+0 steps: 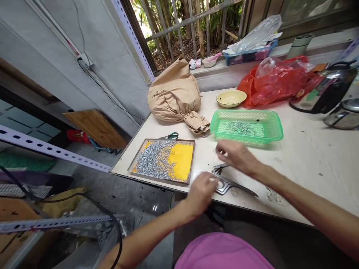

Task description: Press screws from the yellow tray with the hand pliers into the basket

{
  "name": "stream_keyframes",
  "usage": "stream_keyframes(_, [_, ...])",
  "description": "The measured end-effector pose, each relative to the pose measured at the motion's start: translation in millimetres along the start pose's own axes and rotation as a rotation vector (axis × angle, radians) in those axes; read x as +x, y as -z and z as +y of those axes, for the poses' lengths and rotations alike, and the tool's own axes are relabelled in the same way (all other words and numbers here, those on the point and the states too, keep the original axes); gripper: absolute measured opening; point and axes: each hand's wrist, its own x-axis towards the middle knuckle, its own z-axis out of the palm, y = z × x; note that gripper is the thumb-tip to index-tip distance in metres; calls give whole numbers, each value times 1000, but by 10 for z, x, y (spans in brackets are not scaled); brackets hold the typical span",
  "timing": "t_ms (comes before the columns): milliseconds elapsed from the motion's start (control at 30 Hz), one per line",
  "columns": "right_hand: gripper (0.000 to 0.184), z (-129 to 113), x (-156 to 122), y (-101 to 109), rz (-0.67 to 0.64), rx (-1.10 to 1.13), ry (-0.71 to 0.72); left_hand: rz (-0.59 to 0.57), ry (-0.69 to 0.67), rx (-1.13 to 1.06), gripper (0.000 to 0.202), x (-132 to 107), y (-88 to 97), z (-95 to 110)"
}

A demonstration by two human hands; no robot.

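My left hand [202,191] is closed, its fingertips at the near left side of a metal hand tool [223,186] with a spring and a dark pointed end, lying at the table's front edge. What those fingers hold, if anything, is hidden. Just beyond the tool, my right hand [237,156] has its fingers curled together in the air; anything in them is too small to make out. To the left, a shallow tray [192,164] with a yellow bottom carries many small silvery metal pins [154,158]. Behind my right hand, a green plastic basket [246,139] contains more such pins [238,127].
Green-handled scissors [172,136] lie behind the tray. A brown paper bag [175,93], a yellow bowl [231,98], red plastic bags [276,84] and a kettle [325,89] stand farther back. The table's front edge [165,186] runs close to my left wrist.
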Motion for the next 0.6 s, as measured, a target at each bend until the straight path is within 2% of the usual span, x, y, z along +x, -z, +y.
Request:
stream_keyframes(67, [10,302,105,221,95,-78,-109,11,246,197,25,-34,242,-408])
stream_keyframes(133, [11,606,175,375,114,-179,-184,-55,420,339,26,-55,413,-792])
stream_keyframes(200, [22,811,169,434,66,-297,-255,-151,496,421,27,-67,496,-1073])
stream_keyframes(267, [35,849,70,409,18,-337,-249,-237,498,443,28,-69,509,-1234])
stream_keyframes(333, [37,720,-105,332,-20,-294,-202,-292,469,439,29,-54,498,-1308])
stream_keyframes(467, [28,243,-529,154,-156,-134,-168,-339,471,401,26,35,547,-1369])
stream_keyframes(533, [24,49,-720,87,-235,-87,-192,-279,484,339,21,93,610,-1340])
stream_keyframes(600, [24,-70,-876,39,-306,-70,-227,-147,497,194,17,149,659,-1213])
